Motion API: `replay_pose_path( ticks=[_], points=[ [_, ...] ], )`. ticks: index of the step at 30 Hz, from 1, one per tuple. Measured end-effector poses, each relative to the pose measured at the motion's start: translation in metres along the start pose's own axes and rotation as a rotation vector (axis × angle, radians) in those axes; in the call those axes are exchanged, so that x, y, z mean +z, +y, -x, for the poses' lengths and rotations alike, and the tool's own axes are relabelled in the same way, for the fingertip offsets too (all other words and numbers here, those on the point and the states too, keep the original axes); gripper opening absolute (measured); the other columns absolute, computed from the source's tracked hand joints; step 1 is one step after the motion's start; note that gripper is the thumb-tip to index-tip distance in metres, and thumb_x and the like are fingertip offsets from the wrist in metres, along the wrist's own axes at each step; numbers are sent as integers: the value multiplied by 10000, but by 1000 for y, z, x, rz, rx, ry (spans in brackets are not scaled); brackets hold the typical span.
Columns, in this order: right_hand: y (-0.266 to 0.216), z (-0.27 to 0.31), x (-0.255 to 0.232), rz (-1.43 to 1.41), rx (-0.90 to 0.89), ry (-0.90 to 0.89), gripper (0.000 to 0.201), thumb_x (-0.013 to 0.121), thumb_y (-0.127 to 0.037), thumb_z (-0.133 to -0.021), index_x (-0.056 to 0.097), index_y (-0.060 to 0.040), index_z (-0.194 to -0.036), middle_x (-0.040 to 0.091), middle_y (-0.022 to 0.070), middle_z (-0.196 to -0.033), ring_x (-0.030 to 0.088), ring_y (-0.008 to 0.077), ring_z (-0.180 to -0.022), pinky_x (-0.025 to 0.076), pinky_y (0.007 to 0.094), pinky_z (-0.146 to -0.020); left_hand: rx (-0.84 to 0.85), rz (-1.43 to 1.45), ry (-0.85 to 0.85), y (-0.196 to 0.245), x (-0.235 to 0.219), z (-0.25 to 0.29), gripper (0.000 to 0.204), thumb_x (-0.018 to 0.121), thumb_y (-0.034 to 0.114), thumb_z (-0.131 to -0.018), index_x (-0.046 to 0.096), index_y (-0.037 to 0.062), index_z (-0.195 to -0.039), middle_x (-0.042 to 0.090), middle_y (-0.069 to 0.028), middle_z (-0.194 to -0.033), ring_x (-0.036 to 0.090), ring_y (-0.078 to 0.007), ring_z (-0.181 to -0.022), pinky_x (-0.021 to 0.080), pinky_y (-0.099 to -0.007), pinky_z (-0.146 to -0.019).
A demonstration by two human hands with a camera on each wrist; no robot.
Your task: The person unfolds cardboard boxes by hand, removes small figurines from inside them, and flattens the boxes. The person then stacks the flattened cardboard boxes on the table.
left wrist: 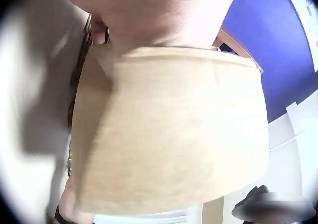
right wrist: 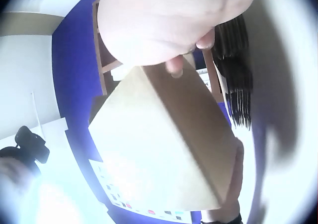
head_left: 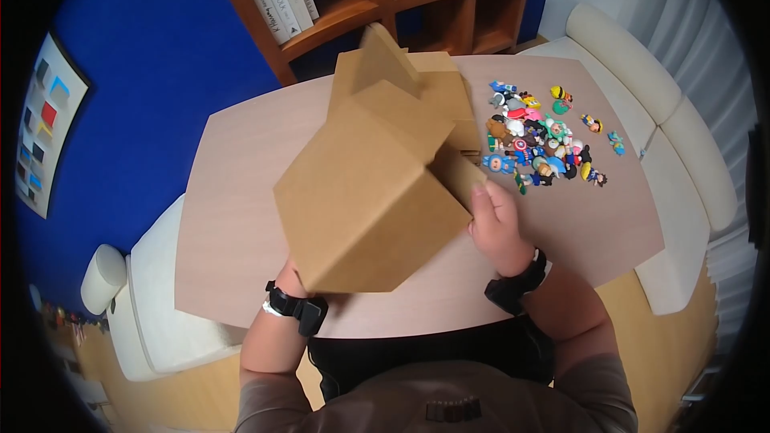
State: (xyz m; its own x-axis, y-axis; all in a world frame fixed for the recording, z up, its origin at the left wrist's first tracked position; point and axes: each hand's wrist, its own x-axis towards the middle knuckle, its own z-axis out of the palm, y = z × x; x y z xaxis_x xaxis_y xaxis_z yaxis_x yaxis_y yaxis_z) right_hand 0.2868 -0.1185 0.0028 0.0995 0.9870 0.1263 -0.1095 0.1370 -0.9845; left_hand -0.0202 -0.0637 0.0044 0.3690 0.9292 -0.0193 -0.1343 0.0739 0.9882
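Two hands held one plain brown cardboard box [head_left: 361, 192] tilted above the near middle of the pale pink-brown oval table [head_left: 233, 192]. We had the right hand [head_left: 497, 224] at the box's right edge, fingers curled round a brown side flap [head_left: 461, 175] and pinching it. The left hand [head_left: 297, 277] sat under the near left corner of the box, mostly hidden; the left wrist view showed skin pressed against the cardboard, but we could not tell how those fingers lay. A second flap [head_left: 385, 56] stood up at the far end of the box, so the box was open at that side.

To the right, on the far part of the table, lay a heap of small coloured cartoon figures [head_left: 541, 140], well apart from both hands. A wooden bookshelf with white books [head_left: 361, 0] stood beyond the table against a blue wall [head_left: 144, 48].

We judged the step in hand to be turning and opening the box. The next move called for a firm hold underneath while the right hand folded its flap clear.
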Motion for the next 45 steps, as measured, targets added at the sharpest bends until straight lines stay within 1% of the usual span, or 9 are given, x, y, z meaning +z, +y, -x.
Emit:
replay_pose_path(
  ticks=[2,4,9,13,16,21,28,36,45],
  points=[
    [0,0,4,-61,77,127,286,453,-184,-1135,651,-4,-1033,631,1,-783,564,68,-659,469,261,-606,80,-68,-69,-3,10,-5,519,717,199,-1014,547,25,-1473,587,-137,-1469,594,-233,-1308,497,-392,-1091],
    [2,-6,7,38,-243,235,315,427,-217,-1144,642,2,-1075,633,16,-862,556,102,-762,473,287,-714,134,-121,-141,-5,19,-10,518,717,198,-1014,548,27,-1473,583,-138,-1472,593,-235,-1310,496,-392,-1092],
    [15,-10,-6,57,-247,240,335,399,-200,-1145,651,20,-1154,677,32,-969,576,117,-870,474,281,-801,124,-184,-345,-4,20,-6,514,715,195,-1015,550,32,-1474,574,-141,-1479,589,-239,-1315,495,-393,-1093],
    [-4,-17,-6,-424,-18,210,372,404,-220,-1139,664,40,-1193,711,24,-1052,605,106,-886,488,277,-818,62,-222,-467,-3,6,3,512,713,193,-1016,551,36,-1475,567,-144,-1485,586,-242,-1319,494,-393,-1094],
    [-11,-13,-8,225,-419,284,365,413,-214,-1136,673,42,-1154,705,22,-1019,598,98,-862,484,269,-793,48,-241,-485,-5,3,6,510,712,192,-1016,552,39,-1476,562,-146,-1489,584,-244,-1322,493,-394,-1095],
    [29,-21,-21,27,-292,366,297,482,-146,-1109,642,9,-914,594,-11,-812,515,77,-788,422,282,-689,43,-262,-511,-1,-4,9,507,710,189,-1017,554,43,-1477,553,-149,-1496,581,-248,-1326,491,-394,-1096],
    [23,-4,-10,110,-398,256,301,510,-119,-1105,589,-7,-837,519,-25,-738,449,58,-715,382,270,-631,110,-214,-322,-3,6,6,503,708,186,-1018,557,50,-1479,541,-153,-1507,576,-253,-1333,490,-395,-1098],
    [2,-2,-2,56,-140,125,273,521,-166,-1109,654,-28,-915,592,-38,-722,580,43,-606,497,229,-553,211,-46,81,-12,18,-2,499,705,182,-1020,559,57,-1480,526,-158,-1518,570,-259,-1341,487,-396,-1101],
    [-20,-11,-6,-468,-18,26,316,464,-339,-1135,574,-47,-1182,572,15,-1015,571,116,-876,497,311,-742,567,-713,-103,13,-2,-6,495,701,251,-1042,570,52,-1475,505,-132,-1509,534,-229,-1363,454,-373,-1127]
  ],
)
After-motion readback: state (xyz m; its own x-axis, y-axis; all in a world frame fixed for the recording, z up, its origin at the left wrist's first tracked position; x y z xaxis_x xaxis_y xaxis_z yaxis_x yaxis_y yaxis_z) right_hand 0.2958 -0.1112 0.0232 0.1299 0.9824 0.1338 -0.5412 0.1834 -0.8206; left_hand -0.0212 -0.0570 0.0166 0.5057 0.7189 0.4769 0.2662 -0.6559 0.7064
